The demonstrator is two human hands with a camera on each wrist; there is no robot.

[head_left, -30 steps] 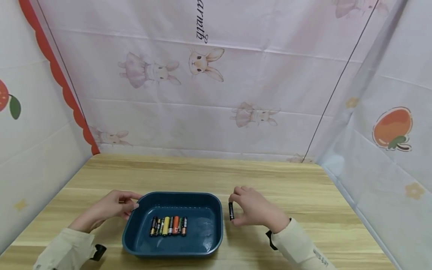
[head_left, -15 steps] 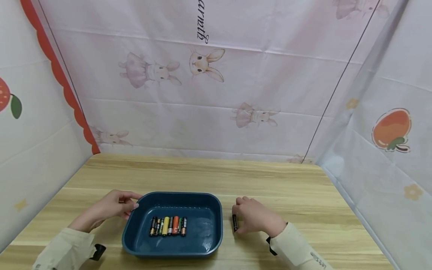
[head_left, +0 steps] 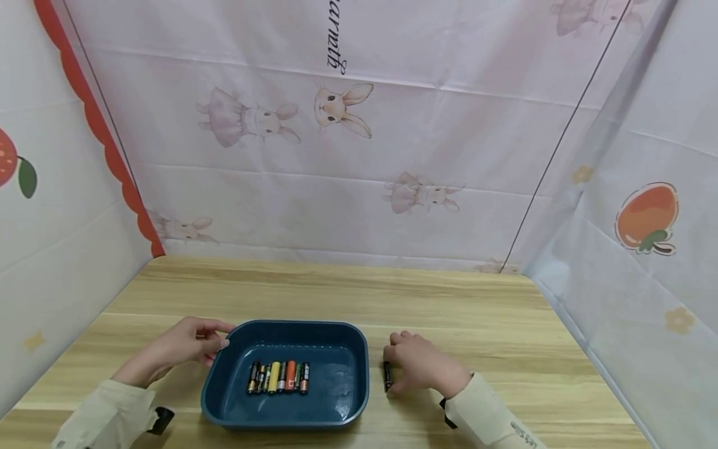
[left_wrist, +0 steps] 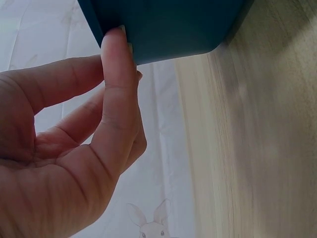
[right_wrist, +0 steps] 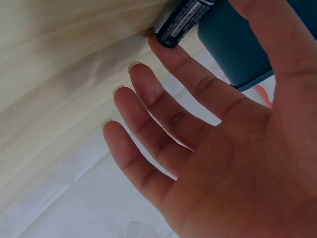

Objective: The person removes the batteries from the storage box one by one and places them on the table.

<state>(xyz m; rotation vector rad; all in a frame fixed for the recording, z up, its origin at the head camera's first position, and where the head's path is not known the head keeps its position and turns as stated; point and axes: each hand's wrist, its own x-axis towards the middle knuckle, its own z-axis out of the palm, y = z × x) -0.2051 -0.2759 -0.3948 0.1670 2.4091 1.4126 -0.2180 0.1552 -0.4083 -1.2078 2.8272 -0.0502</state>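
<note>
My left hand (head_left: 178, 349) holds the dark blue tray (head_left: 359, 399) at its far left corner, its thumb and a finger at the edge. In the left wrist view, bent fingertips lie against the tray's outer wall (left_wrist: 168, 29). Just right of the tray, my right hand (head_left: 423, 365) pinches a black battery (head_left: 387, 376) lengthwise between thumb and index finger, low over the table. One end of this battery (right_wrist: 181, 22) meets the index fingertip in the right wrist view, with the other fingers spread. Several batteries, including a yellow one (head_left: 273, 377) and a red one (head_left: 290, 376), lie side by side inside the tray.
The wooden table (head_left: 449, 299) runs back to a fabric wall (head_left: 336, 218) printed with rabbits. Fabric panels also flank both sides, the right one bearing an orange fruit print (head_left: 647, 217).
My right hand, pinching the black battery, has come nearer to me and lower towards the table. The left hand keeps its place at the tray.
</note>
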